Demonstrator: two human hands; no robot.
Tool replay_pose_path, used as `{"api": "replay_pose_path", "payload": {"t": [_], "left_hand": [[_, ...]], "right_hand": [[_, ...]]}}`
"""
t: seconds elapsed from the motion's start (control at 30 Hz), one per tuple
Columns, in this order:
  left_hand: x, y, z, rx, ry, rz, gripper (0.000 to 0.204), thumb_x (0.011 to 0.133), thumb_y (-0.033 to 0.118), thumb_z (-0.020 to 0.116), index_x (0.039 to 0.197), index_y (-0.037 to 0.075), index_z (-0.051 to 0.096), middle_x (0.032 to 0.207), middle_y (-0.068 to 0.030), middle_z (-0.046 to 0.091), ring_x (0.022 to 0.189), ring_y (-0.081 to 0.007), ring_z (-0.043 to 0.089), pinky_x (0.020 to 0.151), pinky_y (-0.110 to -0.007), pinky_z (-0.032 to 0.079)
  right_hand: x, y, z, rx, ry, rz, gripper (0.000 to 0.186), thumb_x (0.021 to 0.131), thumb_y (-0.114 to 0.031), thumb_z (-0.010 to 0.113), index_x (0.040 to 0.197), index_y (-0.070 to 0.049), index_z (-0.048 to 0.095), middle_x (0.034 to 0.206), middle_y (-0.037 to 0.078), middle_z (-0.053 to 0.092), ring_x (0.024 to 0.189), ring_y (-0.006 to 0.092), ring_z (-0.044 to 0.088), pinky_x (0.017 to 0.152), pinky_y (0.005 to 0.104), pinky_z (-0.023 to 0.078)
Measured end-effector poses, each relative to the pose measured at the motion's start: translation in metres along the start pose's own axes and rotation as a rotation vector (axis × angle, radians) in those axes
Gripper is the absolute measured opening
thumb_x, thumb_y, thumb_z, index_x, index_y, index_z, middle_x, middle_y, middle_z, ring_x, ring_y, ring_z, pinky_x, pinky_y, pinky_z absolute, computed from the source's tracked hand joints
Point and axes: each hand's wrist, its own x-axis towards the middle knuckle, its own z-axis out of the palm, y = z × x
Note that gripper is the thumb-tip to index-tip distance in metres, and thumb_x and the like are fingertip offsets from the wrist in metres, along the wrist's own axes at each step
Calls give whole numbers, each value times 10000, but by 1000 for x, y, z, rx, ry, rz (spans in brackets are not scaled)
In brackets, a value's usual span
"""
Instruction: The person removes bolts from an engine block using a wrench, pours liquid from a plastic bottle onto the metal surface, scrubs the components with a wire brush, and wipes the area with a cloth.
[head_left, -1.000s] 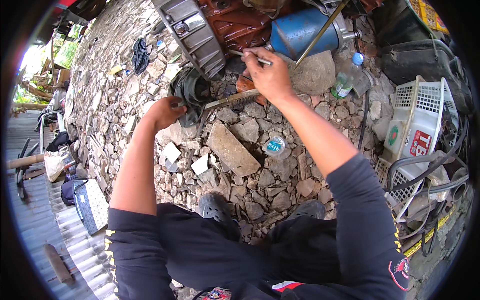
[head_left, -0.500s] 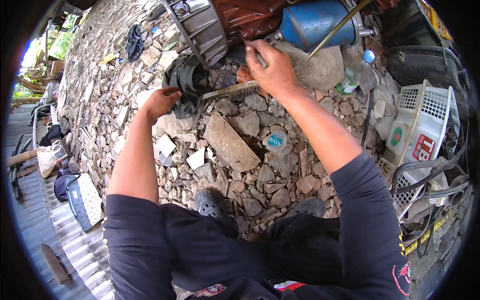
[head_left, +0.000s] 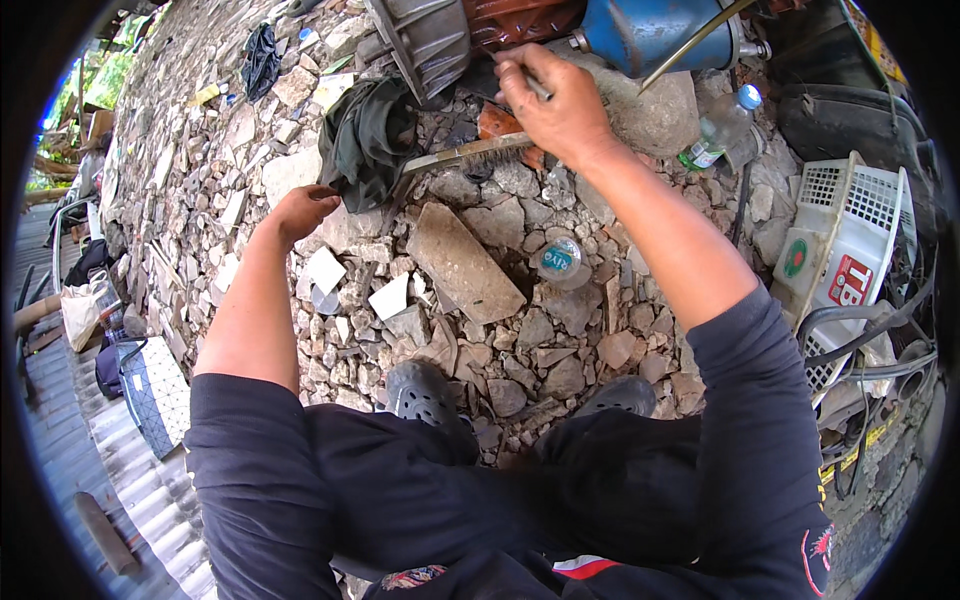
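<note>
Clamped within the right grip (head_left: 562, 105), a slim metal rod (head_left: 538, 88) points far left, its long axis slanting from near right.

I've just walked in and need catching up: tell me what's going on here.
The right hand grips a slim metal rod near a red-brown casing. The left hand is open beside a dark cloth; whether they touch is unclear. A wire brush, held by neither, lies between the two hands.
</note>
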Motion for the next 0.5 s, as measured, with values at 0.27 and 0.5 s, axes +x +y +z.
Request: {"api": "replay_pose_path", "payload": {"t": [0.27,0.5], "left_hand": [[-9,8,4,8,-3,-10,493,924,285,609,1344,41,522,1241,-125,616,1126,-265,576,965,-394,435],[-11,9,0,25,15,20,491,910,281,628,1334,50,537,1231,-124,626,1127,-270,577,961,-380,436]], "right_hand": [[-2,-16,-3,-129,-20,-56,245,900,-254,556,1015,-55,640,893,182,693,836,352,681,759,405,534],[6,-9,-4,-413,-54,-367,250,893,-210,554,1088,-70,627,1025,153,665,914,366,637,806,436,516]]}}
